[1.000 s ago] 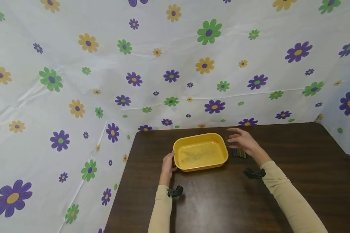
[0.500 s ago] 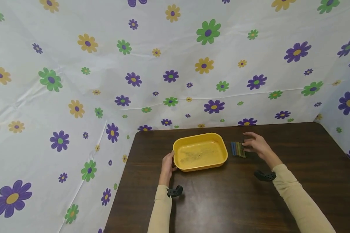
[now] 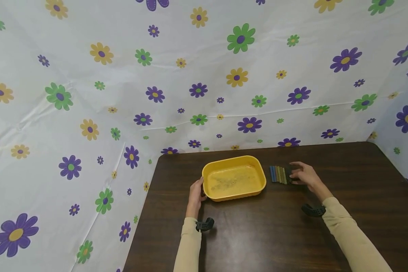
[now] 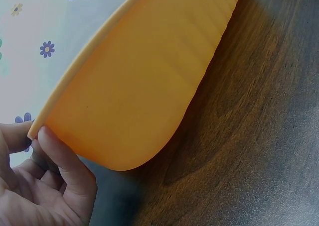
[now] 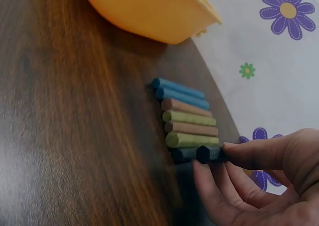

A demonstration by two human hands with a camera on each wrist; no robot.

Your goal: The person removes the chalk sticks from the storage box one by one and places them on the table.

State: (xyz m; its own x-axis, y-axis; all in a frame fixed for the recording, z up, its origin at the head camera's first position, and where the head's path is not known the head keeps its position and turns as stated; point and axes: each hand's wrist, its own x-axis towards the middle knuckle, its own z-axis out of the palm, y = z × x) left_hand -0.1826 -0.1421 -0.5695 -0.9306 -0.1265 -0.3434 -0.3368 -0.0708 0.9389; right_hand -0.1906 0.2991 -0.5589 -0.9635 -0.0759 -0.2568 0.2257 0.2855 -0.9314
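Observation:
My left hand (image 3: 195,193) pinches the left rim of a yellow plastic tub (image 4: 132,86); thumb and fingers meet at the rim's corner in the left wrist view. The tub's floor bears dark smudges and holds nothing. Right of it, several chalk sticks (image 5: 190,117) lie side by side in a row, in blue, brown and yellow-green. A dark chalk stick (image 5: 183,155) lies at the near end of the row in the right wrist view. My right hand (image 5: 254,191) pinches another dark chalk stick (image 5: 210,154) between thumb and fingertips, just beside or over that end.
A dark wood-grain table (image 3: 258,234) carries everything. Behind it and to the sides hangs a white sheet (image 3: 176,75) with printed flowers. A dark wrist band (image 3: 204,224) sits on the left wrist and another band (image 3: 313,210) on the right.
My right hand has moved rightward from the tub's right rim, over the chalk row, and down to the row's right end. My left hand and the tub have stayed in place.

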